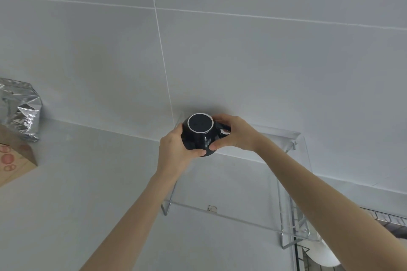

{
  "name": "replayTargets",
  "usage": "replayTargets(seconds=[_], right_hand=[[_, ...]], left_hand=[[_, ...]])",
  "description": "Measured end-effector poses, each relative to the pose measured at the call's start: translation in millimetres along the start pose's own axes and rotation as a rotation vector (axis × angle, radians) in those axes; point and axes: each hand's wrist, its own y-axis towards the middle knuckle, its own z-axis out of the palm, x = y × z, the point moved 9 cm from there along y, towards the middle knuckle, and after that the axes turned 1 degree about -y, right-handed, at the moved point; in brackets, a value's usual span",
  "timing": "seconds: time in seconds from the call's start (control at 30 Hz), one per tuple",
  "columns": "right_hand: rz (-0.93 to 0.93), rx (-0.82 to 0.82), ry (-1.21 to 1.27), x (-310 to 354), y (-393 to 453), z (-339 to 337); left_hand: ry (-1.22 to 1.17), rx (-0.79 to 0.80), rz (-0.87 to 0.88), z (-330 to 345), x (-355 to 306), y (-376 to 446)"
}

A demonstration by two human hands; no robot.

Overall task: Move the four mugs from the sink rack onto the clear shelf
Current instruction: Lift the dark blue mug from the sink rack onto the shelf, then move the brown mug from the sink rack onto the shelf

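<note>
At the centre of the frame, a black mug (pixel 199 133) is held upside down, base up, over the back left corner of the clear shelf (pixel 242 185). The left hand (pixel 176 149) grips its left side and the right hand (pixel 231 134) grips its right side by the handle. A crumpled foil bag (pixel 21 108) sits at the left edge.

There is a single view, from a wide-angle camera worn on the person's head. It looks forward and down over both outstretched forearms, which enter from the bottom edge and converge on the hands just below the frame's centre. The tiled wall (pixel 242 50) fills the whole upper half, close ahead, its grout lines bowed by the lens. The pale worktop (pixel 77 193) spreads across the lower left, and the clear shelf (pixel 231 213) sits lower centre to right, near the camera. The sink rack (pixel 387 220) only clips the lower right corner.
</note>
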Motion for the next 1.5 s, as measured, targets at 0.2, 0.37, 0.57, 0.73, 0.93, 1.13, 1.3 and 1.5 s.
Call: replayTargets(seconds=[0.2, 0.37, 0.57, 0.73, 0.93, 1.13, 1.3, 1.5], right_hand=[[-0.018, -0.002, 0.008, 2.1, 1.9, 1.8], [-0.042, -0.049, -0.028, 5.2, 1.0, -3.2], [-0.051, -0.072, -0.021, 7.4, -2.7, -3.0], [-0.011, -0.087, -0.084, 3.7, -8.4, -3.2], [-0.032, -0.268, -0.122, 7.5, -85.8, -79.1], [0.090, -0.563, 0.034, -52.9, -245.9, -167.3], [0.361, -0.671, 0.076, -148.6, -354.9, -170.7], [0.616, -0.705, 0.170, -253.8, -411.5, -126.4]], left_hand=[[0.036, 0.026, -0.025, 2.5, 2.0, 4.3], [0.120, 0.035, -0.023, 3.6, -1.0, 5.5], [0.298, -0.008, 0.062, 5.2, -18.7, -1.2], [0.325, -0.002, 0.059, 6.7, -21.5, -2.7], [0.287, -0.023, 0.150, 28.7, -61.0, -36.5], [0.024, 0.177, 0.430, 113.3, -151.8, -133.5], [-0.067, 0.587, 0.338, 231.5, -168.2, -192.8], [0.202, 0.817, 0.183, 336.4, -122.3, -196.1]])
